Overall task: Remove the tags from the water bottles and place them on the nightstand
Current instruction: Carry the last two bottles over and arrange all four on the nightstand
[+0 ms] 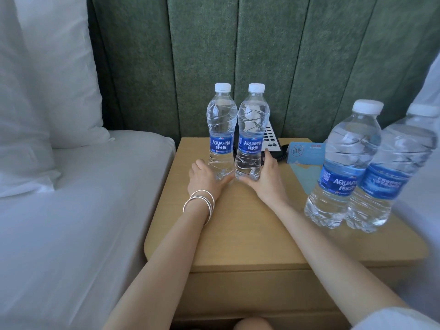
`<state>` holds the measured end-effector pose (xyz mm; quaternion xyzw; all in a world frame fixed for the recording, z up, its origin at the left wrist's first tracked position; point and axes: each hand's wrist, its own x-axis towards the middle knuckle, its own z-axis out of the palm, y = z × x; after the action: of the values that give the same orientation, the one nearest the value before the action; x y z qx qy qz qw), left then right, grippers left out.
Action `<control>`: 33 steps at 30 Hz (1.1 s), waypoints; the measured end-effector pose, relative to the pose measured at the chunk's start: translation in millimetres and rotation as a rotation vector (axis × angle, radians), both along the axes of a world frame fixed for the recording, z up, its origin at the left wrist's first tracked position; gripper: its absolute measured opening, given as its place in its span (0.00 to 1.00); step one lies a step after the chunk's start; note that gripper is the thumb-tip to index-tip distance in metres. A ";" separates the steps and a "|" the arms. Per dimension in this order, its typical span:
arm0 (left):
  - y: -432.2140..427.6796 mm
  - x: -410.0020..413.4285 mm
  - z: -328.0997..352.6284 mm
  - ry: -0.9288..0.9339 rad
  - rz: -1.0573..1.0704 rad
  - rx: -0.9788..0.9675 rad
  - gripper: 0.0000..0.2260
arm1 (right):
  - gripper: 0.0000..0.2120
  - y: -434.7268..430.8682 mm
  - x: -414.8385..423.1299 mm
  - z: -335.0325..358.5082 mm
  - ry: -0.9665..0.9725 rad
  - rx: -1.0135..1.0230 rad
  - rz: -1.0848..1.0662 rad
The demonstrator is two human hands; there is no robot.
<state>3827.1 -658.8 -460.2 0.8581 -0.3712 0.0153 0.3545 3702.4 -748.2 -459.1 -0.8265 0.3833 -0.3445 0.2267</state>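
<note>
Hotel guest room, bedside corner. Bed (pixel 71 210) at left under a plain white sheet, white pillows (pixel 47 79) propped at its head. Behind, tall green upholstered wall panels (pixel 262 55) in place of a headboard. Light wood bedside counter (pixel 238 222) tight against the bed. On it: black phone (pixel 272 138) with coiled cord and rows of preset keys, blue no-smoking card (pixel 307 152), identical branded water bottles in twos: back pair (pixel 252 129), near pair (pixel 345 163) at right.
</note>
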 end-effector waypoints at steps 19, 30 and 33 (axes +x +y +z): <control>83.3 -74.4 -24.1 -0.355 -0.236 0.531 0.44 | 0.16 96.1 -173.2 -21.4 0.080 -0.128 -0.007; 83.0 -75.0 -23.2 -0.357 -0.249 0.533 0.47 | 0.30 68.8 -167.4 -5.5 -0.043 -0.222 -0.269; 83.7 -76.0 -23.0 -0.365 -0.248 0.530 0.47 | 0.31 72.5 -160.2 -4.4 -0.047 -0.248 -0.273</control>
<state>3751.1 -575.0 -483.3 0.8518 -0.5210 0.0286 0.0462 3542.2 -675.7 -463.6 -0.7801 0.4411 -0.4358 0.0830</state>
